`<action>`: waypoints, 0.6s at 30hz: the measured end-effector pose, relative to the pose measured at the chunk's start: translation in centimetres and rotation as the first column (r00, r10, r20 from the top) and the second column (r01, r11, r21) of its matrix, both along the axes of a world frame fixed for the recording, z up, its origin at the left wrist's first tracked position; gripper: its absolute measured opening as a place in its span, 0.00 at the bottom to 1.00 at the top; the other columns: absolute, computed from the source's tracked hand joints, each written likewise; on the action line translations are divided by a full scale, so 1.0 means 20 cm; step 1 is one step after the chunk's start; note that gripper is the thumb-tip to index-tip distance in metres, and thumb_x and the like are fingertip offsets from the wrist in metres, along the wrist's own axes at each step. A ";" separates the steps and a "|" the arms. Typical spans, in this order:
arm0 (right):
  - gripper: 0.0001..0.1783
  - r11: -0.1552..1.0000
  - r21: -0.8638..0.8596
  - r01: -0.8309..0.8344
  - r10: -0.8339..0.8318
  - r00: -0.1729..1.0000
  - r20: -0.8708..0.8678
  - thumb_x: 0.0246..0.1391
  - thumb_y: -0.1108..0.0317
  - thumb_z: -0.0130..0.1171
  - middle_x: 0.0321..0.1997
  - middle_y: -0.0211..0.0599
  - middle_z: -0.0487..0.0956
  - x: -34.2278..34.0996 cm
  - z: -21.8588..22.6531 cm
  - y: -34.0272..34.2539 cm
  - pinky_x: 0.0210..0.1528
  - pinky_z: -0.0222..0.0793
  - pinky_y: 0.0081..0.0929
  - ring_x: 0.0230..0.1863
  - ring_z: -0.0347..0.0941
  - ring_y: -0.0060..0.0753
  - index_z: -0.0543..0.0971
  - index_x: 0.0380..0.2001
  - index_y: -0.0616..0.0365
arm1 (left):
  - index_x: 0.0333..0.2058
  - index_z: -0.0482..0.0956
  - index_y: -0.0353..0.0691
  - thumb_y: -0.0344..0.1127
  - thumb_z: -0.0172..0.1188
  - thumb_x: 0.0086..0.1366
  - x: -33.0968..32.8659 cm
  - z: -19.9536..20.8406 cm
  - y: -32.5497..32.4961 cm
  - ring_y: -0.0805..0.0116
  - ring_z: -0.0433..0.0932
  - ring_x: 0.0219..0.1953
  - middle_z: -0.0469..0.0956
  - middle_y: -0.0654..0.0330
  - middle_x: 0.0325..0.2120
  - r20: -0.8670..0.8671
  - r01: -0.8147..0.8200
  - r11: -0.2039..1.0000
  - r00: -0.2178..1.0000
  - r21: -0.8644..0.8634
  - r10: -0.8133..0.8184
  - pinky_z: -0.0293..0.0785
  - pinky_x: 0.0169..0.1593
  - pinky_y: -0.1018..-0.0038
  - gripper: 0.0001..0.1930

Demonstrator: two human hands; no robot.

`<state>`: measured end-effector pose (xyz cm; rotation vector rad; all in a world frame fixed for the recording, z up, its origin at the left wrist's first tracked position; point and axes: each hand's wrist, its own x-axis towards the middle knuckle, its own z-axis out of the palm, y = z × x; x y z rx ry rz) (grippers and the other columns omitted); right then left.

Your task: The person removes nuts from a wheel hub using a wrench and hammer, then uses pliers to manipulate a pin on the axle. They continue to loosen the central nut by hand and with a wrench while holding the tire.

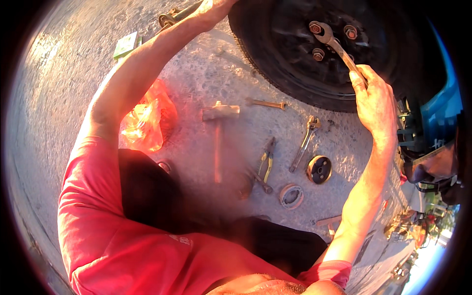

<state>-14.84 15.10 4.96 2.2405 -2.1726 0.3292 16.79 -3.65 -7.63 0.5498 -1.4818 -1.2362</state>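
Your open-ended wrench (pixel 338 46) sits at a wheel nut (pixel 315 27), your right hand (pixel 374 101) wrapped around its far end, probably for leverage. Your left hand (pixel 218 7) is cut off near the tyre (pixel 268 64); its grip can't be told. The hammer (pixel 218 135) and pliers (pixel 270 147) lie seemingly within reach.

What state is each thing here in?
Right hand: closed around the wrench
Left hand: partly cut off, grip unclear
Wheel fasteners: in place, tightness unclear
Hammer: lying on the ground
Pliers: lying down
Plastic bag: crumpled
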 end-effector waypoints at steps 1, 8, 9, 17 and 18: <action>0.16 1.000 0.001 -0.006 0.006 1.000 -0.003 0.67 0.53 0.53 0.33 0.49 0.81 -0.01 0.00 -0.01 0.39 0.71 0.49 0.40 0.78 0.62 0.79 0.42 0.53 | 0.70 0.55 0.36 0.51 0.58 0.73 0.00 0.00 0.00 0.62 0.66 0.65 0.67 0.52 0.64 -0.010 0.006 1.000 1.000 0.005 -0.006 0.63 0.68 0.65 0.37; 0.21 0.987 -0.137 0.090 -0.048 0.959 0.280 0.69 0.49 0.50 0.31 0.58 0.81 0.08 -0.45 0.02 0.38 0.71 0.55 0.39 0.78 0.67 0.77 0.44 0.57 | 0.71 0.54 0.36 0.52 0.60 0.71 -0.02 0.01 0.01 0.62 0.65 0.65 0.66 0.52 0.65 -0.070 0.004 1.000 0.998 -0.006 -0.004 0.62 0.68 0.64 0.39; 0.22 0.981 -0.176 0.084 -0.014 0.931 0.365 0.70 0.49 0.49 0.30 0.59 0.80 0.10 -0.55 0.00 0.36 0.71 0.55 0.38 0.78 0.68 0.77 0.42 0.59 | 0.71 0.54 0.36 0.52 0.60 0.71 -0.02 0.01 0.01 0.62 0.65 0.66 0.66 0.52 0.65 -0.076 0.009 1.000 0.997 -0.028 -0.011 0.62 0.68 0.65 0.40; 0.21 0.953 0.179 -0.246 -0.243 -0.263 0.934 0.71 0.51 0.47 0.41 0.43 0.83 0.78 -0.75 -0.23 0.57 0.68 0.39 0.49 0.77 0.37 0.76 0.43 0.60 | 0.70 0.54 0.36 0.56 0.60 0.70 -0.03 -0.03 -0.02 0.63 0.66 0.64 0.66 0.52 0.64 -0.040 -0.023 1.000 0.999 -0.021 0.022 0.64 0.67 0.66 0.42; 0.23 0.935 0.166 -0.314 -0.283 -0.375 0.883 0.71 0.50 0.47 0.42 0.43 0.83 0.83 -0.68 -0.28 0.61 0.67 0.43 0.51 0.77 0.40 0.77 0.44 0.61 | 0.70 0.54 0.36 0.56 0.60 0.70 -0.02 -0.02 -0.01 0.62 0.66 0.64 0.67 0.52 0.64 -0.033 -0.023 1.000 0.999 -0.017 0.022 0.64 0.67 0.66 0.42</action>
